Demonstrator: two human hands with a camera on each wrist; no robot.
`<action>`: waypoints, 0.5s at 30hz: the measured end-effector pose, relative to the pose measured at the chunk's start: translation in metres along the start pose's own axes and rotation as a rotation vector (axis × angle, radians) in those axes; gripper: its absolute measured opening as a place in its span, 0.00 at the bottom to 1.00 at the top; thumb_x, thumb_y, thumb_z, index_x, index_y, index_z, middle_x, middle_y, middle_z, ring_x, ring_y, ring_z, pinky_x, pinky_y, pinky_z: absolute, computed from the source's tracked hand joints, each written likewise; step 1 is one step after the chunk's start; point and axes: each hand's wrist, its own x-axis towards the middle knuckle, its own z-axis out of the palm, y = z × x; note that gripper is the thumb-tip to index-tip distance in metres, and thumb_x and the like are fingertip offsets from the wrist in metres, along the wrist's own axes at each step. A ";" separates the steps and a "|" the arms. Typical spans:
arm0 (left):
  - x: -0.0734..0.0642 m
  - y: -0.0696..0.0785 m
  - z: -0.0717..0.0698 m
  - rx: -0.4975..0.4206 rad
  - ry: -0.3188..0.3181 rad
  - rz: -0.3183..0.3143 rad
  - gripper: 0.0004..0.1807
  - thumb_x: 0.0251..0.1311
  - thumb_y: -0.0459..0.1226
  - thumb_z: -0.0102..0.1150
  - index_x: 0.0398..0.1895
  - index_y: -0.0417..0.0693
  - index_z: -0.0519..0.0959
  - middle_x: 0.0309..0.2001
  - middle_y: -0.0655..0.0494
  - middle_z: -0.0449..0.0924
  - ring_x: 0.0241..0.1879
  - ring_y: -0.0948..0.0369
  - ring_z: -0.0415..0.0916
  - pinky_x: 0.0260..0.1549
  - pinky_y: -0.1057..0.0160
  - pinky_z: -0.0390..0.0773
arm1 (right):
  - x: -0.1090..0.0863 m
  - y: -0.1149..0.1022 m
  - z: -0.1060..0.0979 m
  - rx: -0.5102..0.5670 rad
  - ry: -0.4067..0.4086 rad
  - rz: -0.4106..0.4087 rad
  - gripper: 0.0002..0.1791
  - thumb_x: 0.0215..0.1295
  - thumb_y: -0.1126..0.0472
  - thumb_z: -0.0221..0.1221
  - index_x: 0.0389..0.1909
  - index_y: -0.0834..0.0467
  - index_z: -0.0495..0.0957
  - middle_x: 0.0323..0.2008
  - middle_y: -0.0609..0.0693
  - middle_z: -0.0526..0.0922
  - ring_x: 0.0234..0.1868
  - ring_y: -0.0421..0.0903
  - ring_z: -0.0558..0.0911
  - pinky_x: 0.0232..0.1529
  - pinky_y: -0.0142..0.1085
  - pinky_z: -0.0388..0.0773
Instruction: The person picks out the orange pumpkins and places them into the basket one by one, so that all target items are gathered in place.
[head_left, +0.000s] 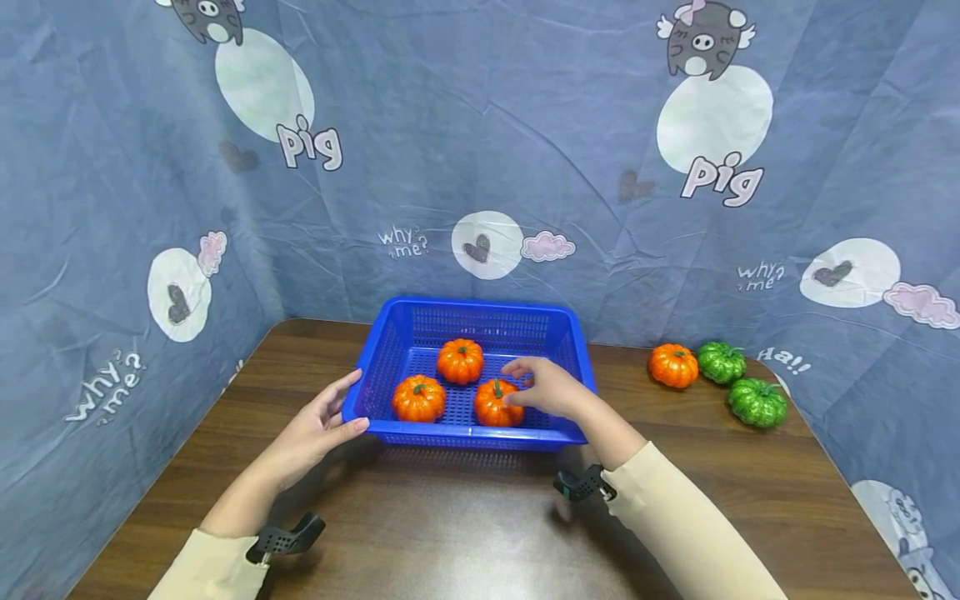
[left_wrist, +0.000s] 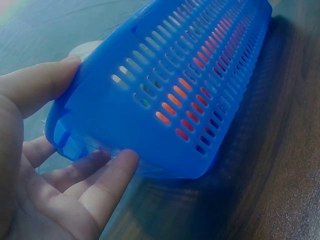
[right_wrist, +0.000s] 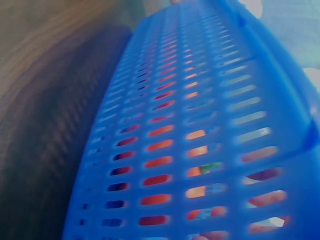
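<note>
A blue plastic basket (head_left: 468, 432) with slotted sides stands on the table, holding three glossy orange toy pumpkins. My left hand (head_left: 315, 429) grips its front left corner; in the left wrist view the thumb (left_wrist: 52, 82) lies on the rim and the fingers sit at the corner below it. Inside the basket, my right hand (head_left: 551, 387) reaches over the right-hand pumpkin (head_left: 495, 408), thumb at its side and fingers spread loosely above it. Another pumpkin (head_left: 418, 400) lies front left, and one (head_left: 460, 362) farther back. The basket wall (right_wrist: 235, 150) mostly hides the right hand in the right wrist view.
On the table's right side, an orange pumpkin (head_left: 672, 367) sits beside two green ones, one (head_left: 722, 362) at the back and one (head_left: 757, 403) nearer. A blue printed cloth (head_left: 487, 150) hangs behind the brown wooden table (head_left: 450, 533), close to the basket's back rim.
</note>
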 end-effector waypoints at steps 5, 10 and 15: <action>0.000 0.001 0.000 -0.001 -0.002 -0.002 0.42 0.69 0.35 0.60 0.80 0.46 0.49 0.72 0.30 0.57 0.67 0.35 0.65 0.56 0.59 0.77 | -0.008 -0.003 -0.008 0.010 0.020 -0.013 0.24 0.61 0.59 0.69 0.58 0.60 0.79 0.55 0.61 0.82 0.55 0.60 0.79 0.57 0.52 0.76; 0.001 0.000 0.001 -0.006 -0.006 0.006 0.42 0.69 0.34 0.60 0.80 0.46 0.49 0.72 0.30 0.58 0.67 0.35 0.66 0.56 0.62 0.78 | -0.019 -0.004 -0.017 0.037 0.062 -0.029 0.24 0.62 0.59 0.69 0.58 0.60 0.78 0.55 0.60 0.82 0.56 0.62 0.78 0.57 0.52 0.77; 0.000 0.000 0.001 -0.008 -0.007 0.014 0.41 0.69 0.34 0.59 0.80 0.45 0.49 0.72 0.29 0.57 0.67 0.35 0.64 0.55 0.63 0.78 | -0.030 -0.001 -0.027 0.036 0.111 -0.068 0.22 0.63 0.58 0.68 0.57 0.60 0.79 0.52 0.57 0.83 0.52 0.58 0.81 0.53 0.50 0.79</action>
